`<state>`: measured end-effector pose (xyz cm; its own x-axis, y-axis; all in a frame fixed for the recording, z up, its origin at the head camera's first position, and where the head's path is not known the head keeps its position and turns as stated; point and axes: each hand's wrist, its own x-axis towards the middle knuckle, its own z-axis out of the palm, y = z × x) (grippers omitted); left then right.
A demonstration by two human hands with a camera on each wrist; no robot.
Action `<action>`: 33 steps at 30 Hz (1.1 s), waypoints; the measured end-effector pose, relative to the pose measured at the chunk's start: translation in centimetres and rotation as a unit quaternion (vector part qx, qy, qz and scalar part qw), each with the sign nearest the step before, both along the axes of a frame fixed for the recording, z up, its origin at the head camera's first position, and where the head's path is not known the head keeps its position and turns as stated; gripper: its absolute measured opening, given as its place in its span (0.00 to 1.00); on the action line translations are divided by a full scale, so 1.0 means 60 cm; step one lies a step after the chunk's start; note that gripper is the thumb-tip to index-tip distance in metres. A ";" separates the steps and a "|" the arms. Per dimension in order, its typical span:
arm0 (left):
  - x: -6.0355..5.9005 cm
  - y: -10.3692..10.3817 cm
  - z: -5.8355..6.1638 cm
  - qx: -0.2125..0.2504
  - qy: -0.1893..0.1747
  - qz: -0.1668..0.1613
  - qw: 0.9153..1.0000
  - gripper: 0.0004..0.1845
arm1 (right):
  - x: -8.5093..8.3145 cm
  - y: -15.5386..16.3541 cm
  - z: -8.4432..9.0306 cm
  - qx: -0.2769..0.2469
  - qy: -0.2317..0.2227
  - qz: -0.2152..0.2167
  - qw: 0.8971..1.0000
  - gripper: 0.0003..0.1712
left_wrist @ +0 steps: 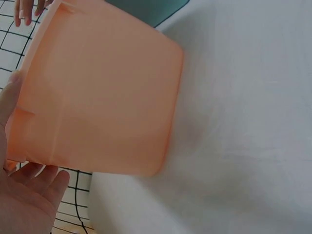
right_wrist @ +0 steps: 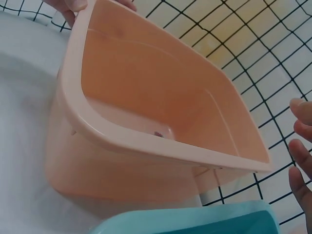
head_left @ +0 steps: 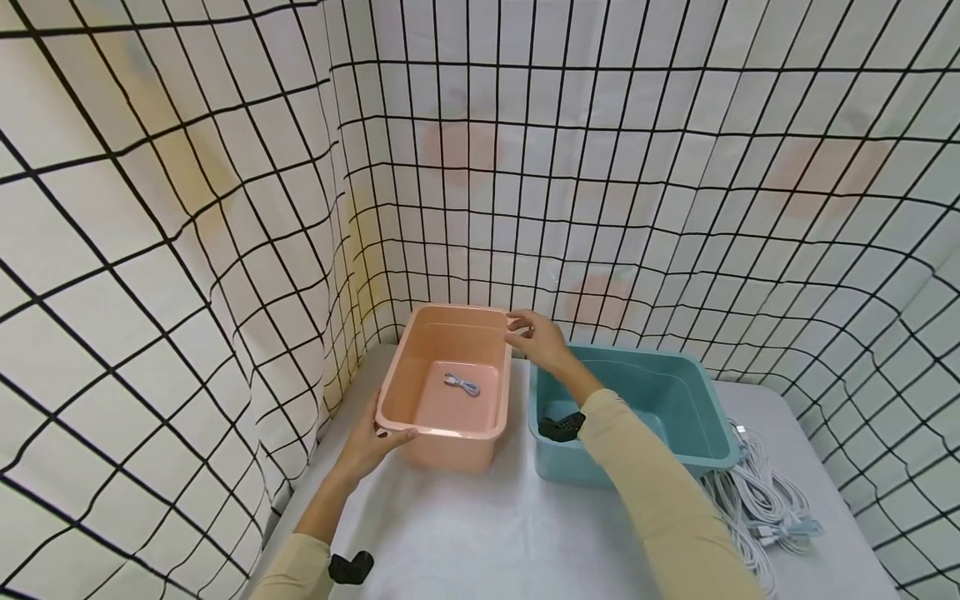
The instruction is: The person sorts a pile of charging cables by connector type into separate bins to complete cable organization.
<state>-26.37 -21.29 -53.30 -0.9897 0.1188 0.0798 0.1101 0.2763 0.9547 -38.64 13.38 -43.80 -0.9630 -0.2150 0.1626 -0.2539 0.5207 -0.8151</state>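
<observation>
A peach plastic bin [head_left: 450, 452] is at the left of the white-covered table, with a small bundled white cable [head_left: 462, 384] on its floor. My left hand [head_left: 366, 446] grips the bin's near left corner. In the left wrist view its thumb lies along the rim and the fingers [left_wrist: 41, 187] are by the side wall. Close to the bin's far right corner is my right hand [head_left: 546, 342], its fingers loosely bent. The right wrist view shows these fingers [right_wrist: 303, 156] apart from the rim, holding nothing.
Just right of the peach bin stands a teal bin [head_left: 585, 475], under my right forearm. Several coiled white cables [head_left: 765, 500] lie on the table at its right. Black wire grid [head_left: 465, 208] with white sheeting behind it encloses the left, back and right sides.
</observation>
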 end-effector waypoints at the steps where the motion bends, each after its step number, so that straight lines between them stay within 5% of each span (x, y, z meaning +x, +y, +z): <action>1: 0.000 0.000 0.000 -0.003 -0.001 0.001 1.000 0.57 | 0.000 0.002 0.000 -0.001 0.002 -0.001 1.000 0.28; 8: 0.001 0.005 0.004 -0.001 -0.008 0.002 1.000 0.57 | 0.010 0.023 0.010 0.002 0.008 -0.007 1.000 0.28; 17: 0.030 0.015 0.056 0.002 -0.016 -0.009 1.000 0.55 | 0.030 0.046 0.021 0.013 0.021 -0.008 1.000 0.28; 33: 0.032 0.020 0.064 -0.001 -0.016 -0.006 1.000 0.55 | 0.060 0.089 0.025 0.017 0.030 -0.015 0.999 0.29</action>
<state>-24.46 -20.08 -49.44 -0.9903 0.1303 0.0475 0.0825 0.2778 0.9571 -35.05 18.71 -42.28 -0.9577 -0.1927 0.2139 -0.2862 0.5559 -0.7804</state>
